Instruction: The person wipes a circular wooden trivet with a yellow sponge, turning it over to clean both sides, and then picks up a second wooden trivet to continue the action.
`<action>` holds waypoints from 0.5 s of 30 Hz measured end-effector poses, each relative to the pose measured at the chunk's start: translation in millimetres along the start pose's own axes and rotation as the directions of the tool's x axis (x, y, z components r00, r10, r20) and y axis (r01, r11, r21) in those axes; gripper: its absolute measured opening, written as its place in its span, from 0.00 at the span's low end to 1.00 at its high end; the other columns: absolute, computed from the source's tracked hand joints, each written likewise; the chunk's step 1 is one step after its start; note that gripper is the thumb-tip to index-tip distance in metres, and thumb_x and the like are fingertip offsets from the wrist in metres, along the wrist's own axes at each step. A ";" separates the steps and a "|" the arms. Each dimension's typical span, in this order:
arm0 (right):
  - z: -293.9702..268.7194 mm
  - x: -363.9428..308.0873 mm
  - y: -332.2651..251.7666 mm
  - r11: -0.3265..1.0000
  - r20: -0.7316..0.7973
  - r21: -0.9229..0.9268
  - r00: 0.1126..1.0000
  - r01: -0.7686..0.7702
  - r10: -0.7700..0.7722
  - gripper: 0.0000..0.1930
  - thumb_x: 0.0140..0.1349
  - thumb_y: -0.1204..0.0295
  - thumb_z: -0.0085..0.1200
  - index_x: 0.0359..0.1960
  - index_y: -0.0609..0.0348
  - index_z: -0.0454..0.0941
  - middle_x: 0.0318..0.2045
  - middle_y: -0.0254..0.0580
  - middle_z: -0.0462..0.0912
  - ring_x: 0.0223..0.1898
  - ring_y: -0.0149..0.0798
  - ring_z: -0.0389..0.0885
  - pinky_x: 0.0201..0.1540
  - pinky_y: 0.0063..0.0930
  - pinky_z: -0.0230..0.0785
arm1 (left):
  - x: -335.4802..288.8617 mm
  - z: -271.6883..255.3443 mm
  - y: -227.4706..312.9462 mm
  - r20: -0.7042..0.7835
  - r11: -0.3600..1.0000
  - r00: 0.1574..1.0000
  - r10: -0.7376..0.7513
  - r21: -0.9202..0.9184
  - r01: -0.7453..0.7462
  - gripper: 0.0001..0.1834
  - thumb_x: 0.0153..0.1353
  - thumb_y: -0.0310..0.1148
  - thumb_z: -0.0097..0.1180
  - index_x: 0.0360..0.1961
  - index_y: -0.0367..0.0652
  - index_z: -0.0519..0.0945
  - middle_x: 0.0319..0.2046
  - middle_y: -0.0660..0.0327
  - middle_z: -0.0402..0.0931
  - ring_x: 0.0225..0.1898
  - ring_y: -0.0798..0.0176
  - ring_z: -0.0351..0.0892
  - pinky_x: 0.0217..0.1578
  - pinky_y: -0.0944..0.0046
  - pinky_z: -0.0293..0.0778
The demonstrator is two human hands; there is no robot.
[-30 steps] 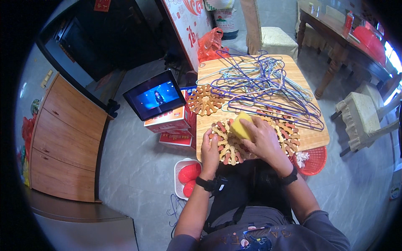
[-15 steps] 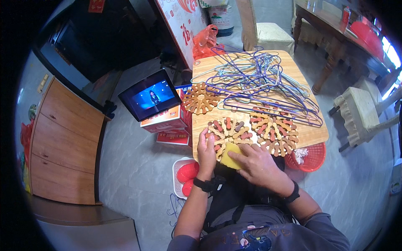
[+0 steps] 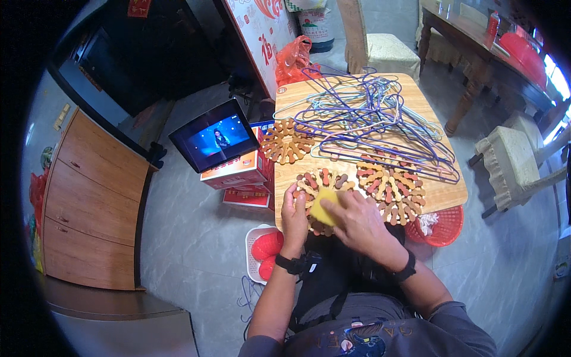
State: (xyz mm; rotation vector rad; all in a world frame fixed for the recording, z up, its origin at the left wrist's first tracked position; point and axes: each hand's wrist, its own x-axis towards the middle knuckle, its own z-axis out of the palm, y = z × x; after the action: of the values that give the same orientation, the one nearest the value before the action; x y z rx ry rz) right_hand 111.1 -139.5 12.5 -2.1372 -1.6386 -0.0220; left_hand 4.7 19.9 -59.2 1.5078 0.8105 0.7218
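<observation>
Round mat of brown, red and tan bone-shaped pieces (image 3: 326, 178): flat at the near edge of the pale wooden surface (image 3: 446, 195), rim gripped by left fingers (image 3: 289, 193). Over it, blurred yellow sponge (image 3: 323, 205), long axis running near-to-far, clasped by slightly spread right fingers (image 3: 336, 209).

The left hand (image 3: 294, 215) clasps the left rim of a round openwork mat (image 3: 325, 177) made of tan, red and brown bone-shaped pieces, its thumb lying along the rim, its fingers partly hidden. The right hand (image 3: 364, 224) is over the mat's lower right, back upward, fingers bent in a grasp, pointing left and slightly blurred. Below the mat, the left forearm (image 3: 272, 306) rises steeply; the right forearm (image 3: 427, 290) slants in from its lower right.
</observation>
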 end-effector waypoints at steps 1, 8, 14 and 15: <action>-3.2 -4.0 -1.4 0.999 0.036 0.044 0.999 0.008 -0.009 0.31 0.56 0.63 0.66 0.65 0.43 0.76 0.52 0.51 0.77 0.52 0.53 0.78 0.54 0.46 0.71 | -0.4 0.3 -0.3 -0.007 1.000 1.000 -0.007 -0.024 0.007 0.20 0.78 0.33 0.47 0.67 0.42 0.69 0.48 0.62 0.78 0.45 0.72 0.78 0.39 0.71 0.80; 1.2 -18.7 28.2 0.960 -0.174 0.262 0.974 -0.095 0.144 0.33 0.59 0.60 0.65 0.68 0.48 0.73 0.59 0.58 0.75 0.57 0.59 0.76 0.62 0.49 0.69 | 9.8 -20.1 -18.4 0.040 0.849 0.995 -0.090 -0.520 0.097 0.23 0.76 0.32 0.50 0.69 0.43 0.66 0.51 0.61 0.77 0.50 0.65 0.80 0.42 0.66 0.81; 12.8 -12.3 31.4 0.965 -0.222 0.235 0.961 -0.114 0.168 0.30 0.55 0.61 0.67 0.61 0.53 0.76 0.55 0.57 0.76 0.54 0.60 0.77 0.57 0.50 0.71 | 27.8 -62.3 -8.0 -0.021 0.909 0.994 0.105 -0.403 -0.104 0.21 0.76 0.38 0.53 0.67 0.47 0.70 0.52 0.62 0.80 0.51 0.64 0.81 0.45 0.65 0.81; 13.7 -11.6 31.4 0.967 -0.231 0.226 0.958 -0.117 0.170 0.29 0.53 0.62 0.68 0.57 0.55 0.78 0.54 0.57 0.76 0.53 0.60 0.77 0.56 0.51 0.71 | 27.6 -62.5 20.6 -0.037 0.880 0.999 -0.006 -0.475 -0.013 0.21 0.76 0.39 0.53 0.66 0.48 0.70 0.52 0.62 0.80 0.51 0.64 0.81 0.45 0.64 0.81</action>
State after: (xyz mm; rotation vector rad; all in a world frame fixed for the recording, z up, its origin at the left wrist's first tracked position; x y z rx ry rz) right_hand 133.2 -151.4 -13.6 -1.9960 -1.2795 -0.0665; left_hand -29.5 76.9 -33.5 1.0519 0.5988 0.8807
